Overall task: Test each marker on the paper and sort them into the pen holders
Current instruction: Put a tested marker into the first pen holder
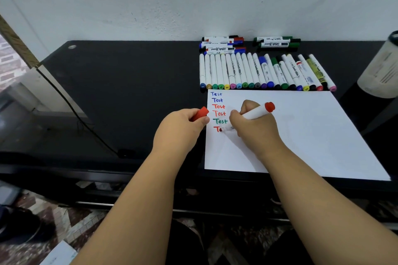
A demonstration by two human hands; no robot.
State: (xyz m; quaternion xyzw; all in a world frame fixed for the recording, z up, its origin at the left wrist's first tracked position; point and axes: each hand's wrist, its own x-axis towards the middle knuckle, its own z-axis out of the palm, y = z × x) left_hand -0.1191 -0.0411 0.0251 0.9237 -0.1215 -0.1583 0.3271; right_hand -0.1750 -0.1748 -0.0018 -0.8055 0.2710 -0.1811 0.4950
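Observation:
A white sheet of paper (pixel 312 131) lies on the black desk, with several words "Test" in blue, red and green down its left side. My right hand (pixel 254 129) grips a white marker with a red end (pixel 256 112), its tip on the paper at a half-written red word. My left hand (pixel 183 129) pinches the marker's red cap (pixel 200 113) just left of the paper. A row of several capped markers (pixel 265 73) lies behind the paper. Two small piles of whiteboard markers lie by the wall: one red and blue (pixel 223 45), one green (pixel 277 42).
A pale cylindrical holder (pixel 381 69) stands at the desk's right edge. A black cable (pixel 71 103) runs down the desk's left side. The black desk (pixel 129 84) backs onto a white wall. Patterned floor shows below the front edge.

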